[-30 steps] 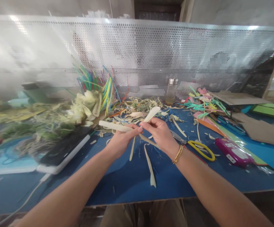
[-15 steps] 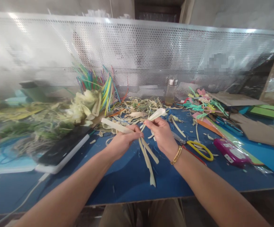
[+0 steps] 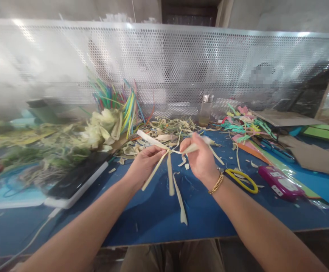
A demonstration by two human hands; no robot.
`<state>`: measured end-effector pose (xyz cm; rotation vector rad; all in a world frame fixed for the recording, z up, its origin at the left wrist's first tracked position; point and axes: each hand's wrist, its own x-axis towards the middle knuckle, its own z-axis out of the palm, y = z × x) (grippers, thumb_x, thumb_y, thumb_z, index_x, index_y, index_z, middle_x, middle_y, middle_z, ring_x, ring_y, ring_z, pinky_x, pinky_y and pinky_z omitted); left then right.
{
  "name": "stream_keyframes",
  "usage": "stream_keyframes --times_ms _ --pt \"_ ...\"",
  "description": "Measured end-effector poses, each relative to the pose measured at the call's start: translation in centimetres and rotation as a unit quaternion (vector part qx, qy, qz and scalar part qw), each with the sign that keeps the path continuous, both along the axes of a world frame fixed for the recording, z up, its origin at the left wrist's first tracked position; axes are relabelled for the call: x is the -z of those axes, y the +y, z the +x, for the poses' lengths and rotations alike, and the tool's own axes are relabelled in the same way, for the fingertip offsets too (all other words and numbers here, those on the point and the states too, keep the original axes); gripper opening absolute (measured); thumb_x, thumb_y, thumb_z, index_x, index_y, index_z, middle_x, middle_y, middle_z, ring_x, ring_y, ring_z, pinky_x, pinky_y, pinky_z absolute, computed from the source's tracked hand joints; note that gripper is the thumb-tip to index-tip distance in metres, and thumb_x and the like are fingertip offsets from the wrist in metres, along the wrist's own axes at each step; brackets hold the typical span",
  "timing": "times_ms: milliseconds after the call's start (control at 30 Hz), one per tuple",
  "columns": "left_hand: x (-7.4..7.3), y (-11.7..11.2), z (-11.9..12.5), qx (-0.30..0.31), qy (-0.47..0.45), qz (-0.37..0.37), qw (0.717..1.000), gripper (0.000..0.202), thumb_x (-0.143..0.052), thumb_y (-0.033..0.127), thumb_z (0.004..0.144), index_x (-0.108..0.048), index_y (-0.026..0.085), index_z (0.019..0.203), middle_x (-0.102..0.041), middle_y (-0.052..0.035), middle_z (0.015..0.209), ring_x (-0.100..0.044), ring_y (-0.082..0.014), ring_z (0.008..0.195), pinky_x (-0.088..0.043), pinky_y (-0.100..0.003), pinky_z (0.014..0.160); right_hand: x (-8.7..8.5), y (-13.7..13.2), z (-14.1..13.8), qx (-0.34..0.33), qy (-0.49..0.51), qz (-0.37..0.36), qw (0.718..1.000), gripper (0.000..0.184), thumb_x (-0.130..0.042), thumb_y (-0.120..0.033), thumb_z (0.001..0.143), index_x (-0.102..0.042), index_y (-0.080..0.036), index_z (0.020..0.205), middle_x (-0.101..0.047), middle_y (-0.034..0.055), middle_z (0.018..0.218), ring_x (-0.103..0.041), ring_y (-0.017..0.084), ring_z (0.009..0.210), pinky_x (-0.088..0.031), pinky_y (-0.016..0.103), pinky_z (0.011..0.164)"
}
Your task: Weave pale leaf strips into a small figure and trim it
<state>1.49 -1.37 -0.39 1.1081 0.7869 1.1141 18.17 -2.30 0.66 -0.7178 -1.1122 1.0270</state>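
My left hand (image 3: 144, 164) pinches a small bundle of pale, husk-like strips (image 3: 169, 177) where they cross in a knot-like joint. One strip end points up and to the left, and others hang down over the table. On the other side, my right hand (image 3: 202, 160) is closed on a narrow strip (image 3: 191, 148) that runs taut from the joint. Its fingers partly cover that strip's wider end. Below the hands, a loose pale strip (image 3: 182, 207) lies on the blue tabletop (image 3: 159, 226). Near my right wrist are scissors with yellow handles (image 3: 256, 187), their blades hidden.
A heap of dry scraps (image 3: 170, 126) lies behind the hands, beside a clear bottle (image 3: 205, 109). At left are coloured stems (image 3: 129, 109), pale husks (image 3: 104, 124) and a black-and-white device (image 3: 76, 181) with a cable. A purple object (image 3: 280, 183) and cardboard (image 3: 312, 155) are at right.
My hands have moved apart, the right one to the right, stretching a strip between them. The joint now shows between the hands. One long strip now lies separate on the table.
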Motion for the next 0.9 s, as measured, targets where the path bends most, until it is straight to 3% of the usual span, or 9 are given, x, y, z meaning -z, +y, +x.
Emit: stream_keyframes --times_ms 100,233,367,467,567,667,767,900 --pt "0.1 0.0 -0.2 0.024 0.021 -0.005 0.999 0.019 -0.078 0.033 0.07 -0.069 0.017 0.075 -0.063 0.0023 0.061 -0.052 -0.008 0.05 -0.041 -0.02 0.05 -0.6 0.1 1.1 -0.041 0.022 -0.026 0.999 0.074 -0.029 -0.084 0.075 -0.068 -0.021 0.067 -0.06 0.0069 0.066 -0.056 0.019 0.067 -0.046 0.035 0.068" --pt "0.4 0.0 -0.2 0.081 0.024 -0.026 0.996 0.019 -0.078 0.034 0.071 -0.07 0.016 0.074 -0.063 0.0011 0.064 -0.052 -0.0073 0.054 -0.04 -0.019 0.052 -0.2 0.9 2.1 -0.092 0.066 -0.076 0.991 0.087 -0.029 -0.088 0.07 -0.072 -0.019 0.101 -0.066 0.0096 0.079 -0.059 0.021 0.073 -0.049 0.038 0.07" --pt "0.4 -0.3 -0.2 0.143 -0.009 -0.061 0.988 0.018 -0.08 0.029 0.069 -0.07 0.014 0.075 -0.064 -0.0022 0.07 -0.054 -0.0086 0.062 -0.044 -0.02 0.062 -0.1 1.4 2.7 -0.227 0.04 -0.138 0.963 0.082 -0.034 -0.083 0.074 -0.073 -0.016 0.1 -0.069 0.0122 0.087 -0.062 0.023 0.076 -0.051 0.041 0.074" --pt "0.2 -0.5 -0.5 0.179 -0.045 -0.075 0.98 0.017 -0.08 0.027 0.069 -0.069 0.015 0.073 -0.061 -0.0028 0.067 -0.052 -0.0096 0.059 -0.042 -0.023 0.059 -0.9 1.2 3.6 -0.289 0.006 -0.149 0.946 0.082 -0.036 -0.085 0.072 -0.074 -0.016 0.096 -0.07 0.0125 0.087 -0.064 0.025 0.082 -0.051 0.042 0.074" --pt "0.1 -0.7 -0.8 0.215 -0.083 -0.057 0.971 0.018 -0.08 0.028 0.069 -0.068 0.015 0.073 -0.057 -0.0023 0.063 -0.051 -0.0109 0.057 -0.041 -0.025 0.057 -1.4 1.2 4.3 -0.282 0.019 -0.144 0.948 0.082 -0.036 -0.088 0.069 -0.074 -0.019 0.091 -0.071 0.0104 0.086 -0.064 0.024 0.084 -0.051 0.04 0.073" --pt "0.2 -0.6 -0.9 0.237 -0.115 -0.047 0.964 0.018 -0.079 0.029 0.07 -0.068 0.016 0.075 -0.054 -0.001 0.06 -0.05 -0.0111 0.057 -0.041 -0.025 0.057 -0.9 1.1 3.5 -0.27 -0.009 -0.157 0.95 0.072 -0.044 -0.082 0.072 -0.075 -0.018 0.084 -0.07 0.0096 0.082 -0.063 0.02 0.075 -0.051 0.036 0.069" --pt "0.5 -0.3 -0.7 0.248 -0.107 -0.065 0.961 0.015 -0.077 0.027 0.073 -0.068 0.015 0.075 -0.054 0.0 0.058 -0.049 -0.0092 0.054 -0.039 -0.023 0.054 0.1 0.7 1.6 -0.252 -0.066 -0.138 0.955 0.046 -0.065 -0.063 0.073 -0.075 -0.019 0.081 -0.069 0.0045 0.078 -0.058 0.013 0.068 -0.047 0.028 0.067" --pt "0.9 -0.2 -0.2 0.219 -0.104 -0.072 0.968 0.011 -0.077 0.023 0.073 -0.07 0.015 0.078 -0.063 -0.0012 0.067 -0.055 -0.0084 0.058 -0.043 -0.021 0.058 0.5 0.3 0.1 -0.199 -0.069 -0.075 0.975 0.025 -0.079 -0.043 0.066 -0.072 -0.02 0.072 -0.065 0.0005 0.069 -0.056 0.013 0.066 -0.046 0.027 0.064"
